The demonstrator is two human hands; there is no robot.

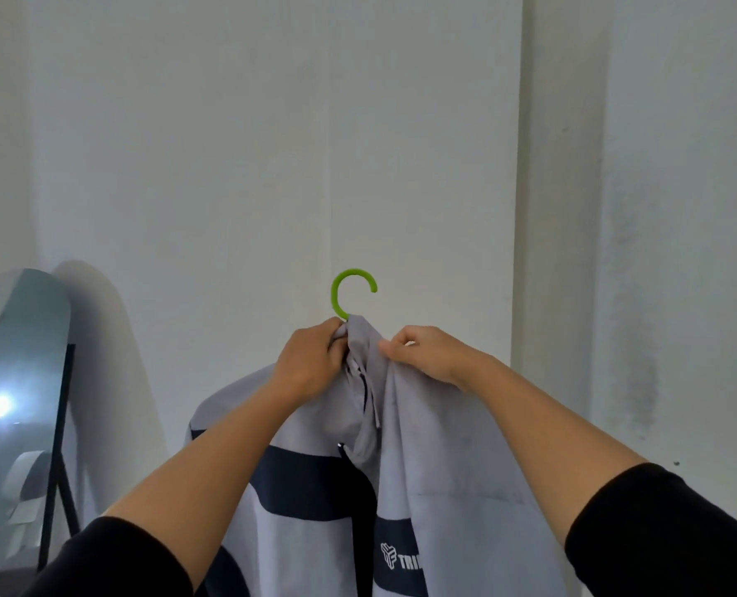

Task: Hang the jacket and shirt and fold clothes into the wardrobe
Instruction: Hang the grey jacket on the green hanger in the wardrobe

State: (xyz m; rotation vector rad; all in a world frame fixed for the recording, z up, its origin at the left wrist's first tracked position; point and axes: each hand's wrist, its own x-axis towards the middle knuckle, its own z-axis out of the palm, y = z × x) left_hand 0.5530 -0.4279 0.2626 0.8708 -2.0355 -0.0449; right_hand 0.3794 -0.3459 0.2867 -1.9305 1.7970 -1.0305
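Fingers of both hands are clenched on the collar of a grey jacket (435,458), held up in front of a pale wall (237,135). Left hand (312,359) bunches the fabric just under the hook, and right hand (427,351) pinches the collar fold on the right side, thumb pressed against the cloth. Both forearms are bare, with black sleeves (677,523) pushed up near the elbows.

Filling the far background, the wall has a vertical ridge to the right. At far left an arched standing mirror (13,381) leans on a black stand, with a bright glare on its glass. The jacket hangs centre and low, light grey with a dark navy band across the chest and a white logo on the right panel; its front is open. Above the hands, a green hanger hook (351,290) rises out of the collar, curling to the right, catching on nothing.
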